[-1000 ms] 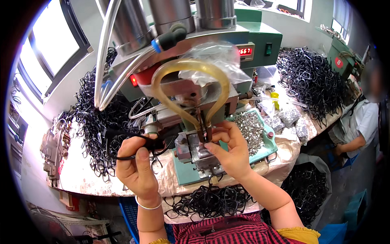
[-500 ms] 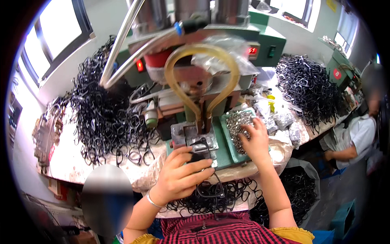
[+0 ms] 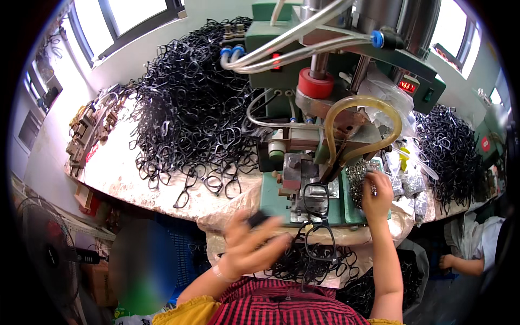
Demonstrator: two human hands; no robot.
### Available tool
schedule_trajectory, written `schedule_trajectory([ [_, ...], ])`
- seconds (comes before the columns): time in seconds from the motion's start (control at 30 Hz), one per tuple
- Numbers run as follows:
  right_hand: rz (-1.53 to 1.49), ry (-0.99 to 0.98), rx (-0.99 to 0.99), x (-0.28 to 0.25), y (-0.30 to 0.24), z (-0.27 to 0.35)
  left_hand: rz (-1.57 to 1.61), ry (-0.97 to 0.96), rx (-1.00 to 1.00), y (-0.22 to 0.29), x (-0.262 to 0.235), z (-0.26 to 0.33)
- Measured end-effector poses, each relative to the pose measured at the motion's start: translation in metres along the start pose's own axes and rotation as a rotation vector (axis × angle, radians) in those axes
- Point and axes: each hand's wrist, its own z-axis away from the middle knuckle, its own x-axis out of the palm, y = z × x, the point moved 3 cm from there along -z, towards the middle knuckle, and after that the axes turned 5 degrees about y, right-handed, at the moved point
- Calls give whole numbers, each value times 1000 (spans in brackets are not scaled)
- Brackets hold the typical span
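Note:
My left hand (image 3: pixel 252 246), blurred by motion, is in front of the machine with its fingers spread. Something black (image 3: pixel 257 219), perhaps a fingertip cover, shows at one of its fingers. My right hand (image 3: pixel 377 197) is bent over the green tray (image 3: pixel 355 218), its fingers drawn together at a pile of small metal pieces (image 3: pixel 357 181); what they pinch is too small to tell. A black eyeglass frame (image 3: pixel 316 210) lies at the metal fixture (image 3: pixel 299 179), under the press with the yellowish hose loop (image 3: pixel 331 127). Another black eyeglass frame (image 3: pixel 320 260) hangs just below it.
Large heaps of black eyeglass frames stand at the left (image 3: pixel 189 103) and right (image 3: pixel 447 146) of the machine. More frames (image 3: pixel 287 262) lie by my lap. Clear bags (image 3: pixel 414 184) sit beyond the tray. A co-worker's arm (image 3: pixel 463 264) shows at far right; a fan (image 3: pixel 51 254) stands at lower left.
The view has shifted left, so the machine sits further right. My left hand has come away from the fixture, uncovering the eyeglass frame there. My right hand stays at the tray, its fingers now closer together.

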Motion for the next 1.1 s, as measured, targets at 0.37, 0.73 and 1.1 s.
schedule_trajectory([
  [0.37, -777, 205, 611, 33, 3, 7, -752, -279, -527, -187, -73, 44],
  [0.73, -175, 195, 423, -52, 6, 58, -506, -241, -679, -236, -34, 102],
  [1.1, -636, 38, 222, -8, -91, -34, 571, 171, -953, -187, 49, 20],
])
